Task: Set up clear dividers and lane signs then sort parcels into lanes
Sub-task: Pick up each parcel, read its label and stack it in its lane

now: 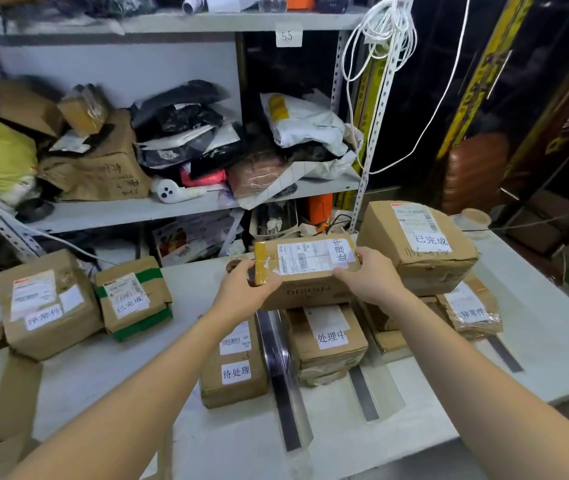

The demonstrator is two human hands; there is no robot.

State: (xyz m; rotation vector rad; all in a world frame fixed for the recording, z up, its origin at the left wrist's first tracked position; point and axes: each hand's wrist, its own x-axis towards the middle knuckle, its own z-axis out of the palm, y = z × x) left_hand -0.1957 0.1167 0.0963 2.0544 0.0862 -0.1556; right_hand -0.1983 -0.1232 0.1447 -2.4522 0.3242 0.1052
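We hold a brown parcel above the bench, one hand at each end. Our left hand has its fingers clamped on the taped left end; our right hand has its fingers clamped on the right end, the thumb on top beside the white label reading 处理中. The parcel hangs over a stack of boxes that carries the same label, lying between two clear dividers that run along the bench. Left of the near divider lies a box marked 待处理. To the right, a large box marked 已完成 sits on top of others. Behind the bench, a metal shelf is crowded with bags and packages.
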